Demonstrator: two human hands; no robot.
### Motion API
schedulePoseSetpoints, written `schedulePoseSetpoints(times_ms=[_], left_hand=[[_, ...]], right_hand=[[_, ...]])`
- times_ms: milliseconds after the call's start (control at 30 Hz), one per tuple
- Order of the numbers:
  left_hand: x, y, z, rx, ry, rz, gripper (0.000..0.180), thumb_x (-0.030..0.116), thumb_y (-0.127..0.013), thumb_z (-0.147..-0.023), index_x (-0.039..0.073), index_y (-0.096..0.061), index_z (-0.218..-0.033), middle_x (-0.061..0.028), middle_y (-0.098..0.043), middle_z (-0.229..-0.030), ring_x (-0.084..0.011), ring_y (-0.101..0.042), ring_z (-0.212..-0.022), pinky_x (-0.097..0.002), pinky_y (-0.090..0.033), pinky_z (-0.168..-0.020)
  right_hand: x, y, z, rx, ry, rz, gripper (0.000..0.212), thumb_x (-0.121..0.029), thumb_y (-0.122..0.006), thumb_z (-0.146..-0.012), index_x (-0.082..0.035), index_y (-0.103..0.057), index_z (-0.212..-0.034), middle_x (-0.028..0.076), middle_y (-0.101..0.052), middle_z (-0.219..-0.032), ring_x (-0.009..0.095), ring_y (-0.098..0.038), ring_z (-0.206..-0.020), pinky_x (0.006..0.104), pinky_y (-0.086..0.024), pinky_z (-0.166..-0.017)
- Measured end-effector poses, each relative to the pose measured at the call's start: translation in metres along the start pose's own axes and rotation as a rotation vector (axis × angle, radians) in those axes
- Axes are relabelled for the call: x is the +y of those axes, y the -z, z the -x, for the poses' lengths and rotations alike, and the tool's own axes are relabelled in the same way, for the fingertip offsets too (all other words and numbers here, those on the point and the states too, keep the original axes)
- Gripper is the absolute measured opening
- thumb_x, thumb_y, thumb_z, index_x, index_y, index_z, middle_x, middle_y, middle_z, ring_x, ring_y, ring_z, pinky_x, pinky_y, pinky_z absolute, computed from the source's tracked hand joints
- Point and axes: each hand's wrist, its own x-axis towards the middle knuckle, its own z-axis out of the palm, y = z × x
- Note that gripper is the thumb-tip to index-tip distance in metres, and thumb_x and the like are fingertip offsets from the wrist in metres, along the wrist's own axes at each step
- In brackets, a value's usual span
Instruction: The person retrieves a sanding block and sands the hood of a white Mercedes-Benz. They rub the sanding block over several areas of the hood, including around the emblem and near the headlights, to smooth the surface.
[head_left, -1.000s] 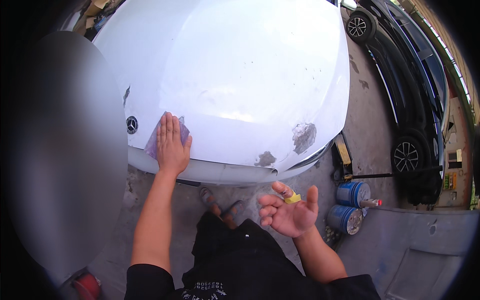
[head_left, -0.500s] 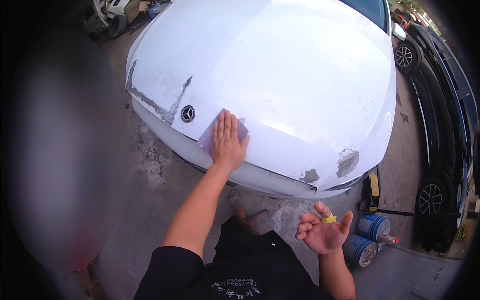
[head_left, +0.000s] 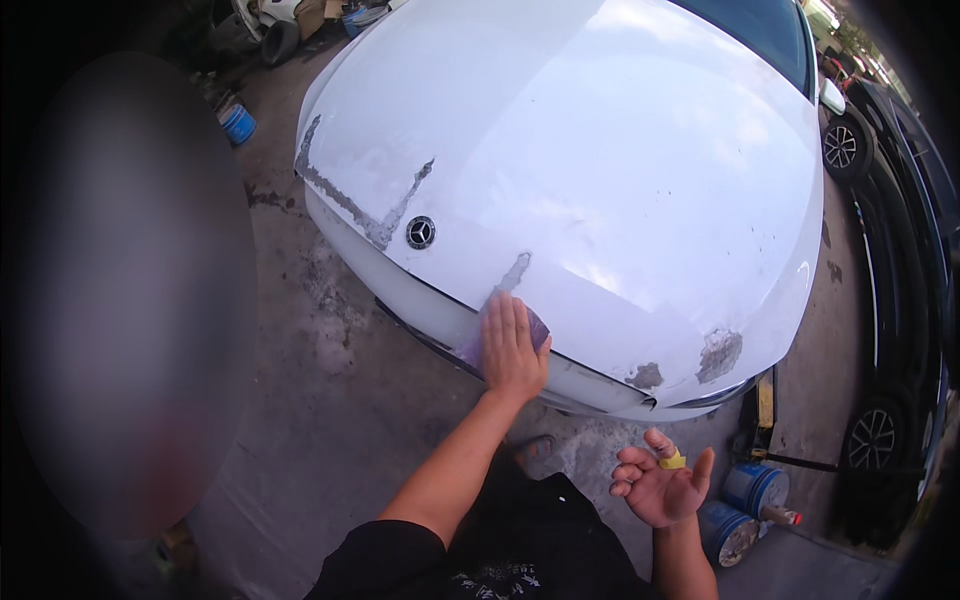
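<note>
My left hand (head_left: 515, 348) lies flat, palm down, over a purple sheet of sandpaper (head_left: 468, 345) at the front edge of a white car hood (head_left: 600, 200). Its fingers point away from me, and parts of the sheet show on both sides of them. Just beyond the fingertips is a narrow grey bare patch (head_left: 516, 270) in the paint. My right hand (head_left: 660, 485) hangs in the air short of the bumper, palm up, fingers loosely curled and apart, holding nothing. Yellow tape (head_left: 673, 460) is wrapped round one of its fingers.
A round emblem (head_left: 421, 232) sits left of my left hand. More grey patches mark the hood's left corner and right front (head_left: 720, 355). Blue buckets (head_left: 755, 488) stand beside my right hand. A dark car (head_left: 900, 300) is parked at the right. A blurred shape (head_left: 140, 300) fills the left.
My left hand and the sandpaper have slid toward me, down to the hood's front edge, uncovering the narrow grey patch. The whole view has shifted slightly. My right hand keeps its pose.
</note>
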Motion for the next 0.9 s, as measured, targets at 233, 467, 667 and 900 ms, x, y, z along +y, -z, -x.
schedulePoseSetpoints(times_ms=[233, 467, 667, 900], left_hand=[[0.024, 0.003, 0.010, -0.003, 0.048, 0.022, 0.082, 0.038, -0.052, -0.095, -0.006, -0.014, -0.153, -0.0241, -0.006, -0.161, -0.0388, -0.004, -0.150, -0.0498, -0.006, -0.121], [-0.004, 0.009, -0.029, 0.070, 0.037, -0.057, 0.086, 0.040, -0.057, -0.092, -0.005, -0.017, -0.152, -0.0242, -0.008, -0.161, -0.0391, -0.005, -0.150, -0.0510, -0.006, -0.120], [0.041, -0.005, 0.027, -0.148, -0.082, 0.114, 0.082, 0.037, -0.055, -0.094, -0.005, -0.016, -0.152, -0.0233, -0.008, -0.162, -0.0384, -0.005, -0.150, -0.0501, -0.006, -0.121], [0.032, -0.009, 0.024, -0.026, -0.086, 0.035, 0.084, 0.040, -0.056, -0.094, -0.004, -0.016, -0.153, -0.0244, -0.009, -0.161, -0.0379, -0.005, -0.151, -0.0497, -0.005, -0.121]], right_hand=[[-0.002, 0.001, 0.002, 0.010, -0.005, 0.014, 0.084, -0.068, -0.032, -0.096, -0.006, -0.028, -0.152, 0.033, -0.037, -0.147, 0.043, -0.046, -0.130, 0.0525, -0.040, -0.105], [-0.003, 0.006, 0.021, 0.063, 0.006, 0.048, 0.083, -0.068, -0.032, -0.096, -0.006, -0.029, -0.152, 0.032, -0.038, -0.147, 0.043, -0.046, -0.131, 0.0524, -0.039, -0.106], [0.001, 0.009, 0.035, 0.104, -0.001, 0.014, 0.080, -0.066, -0.034, -0.097, -0.006, -0.031, -0.150, 0.032, -0.040, -0.146, 0.043, -0.046, -0.131, 0.0545, -0.039, -0.105], [0.005, 0.017, 0.040, 0.093, 0.024, 0.037, 0.081, -0.066, -0.032, -0.097, -0.006, -0.029, -0.152, 0.031, -0.039, -0.147, 0.043, -0.046, -0.131, 0.0533, -0.040, -0.106]])
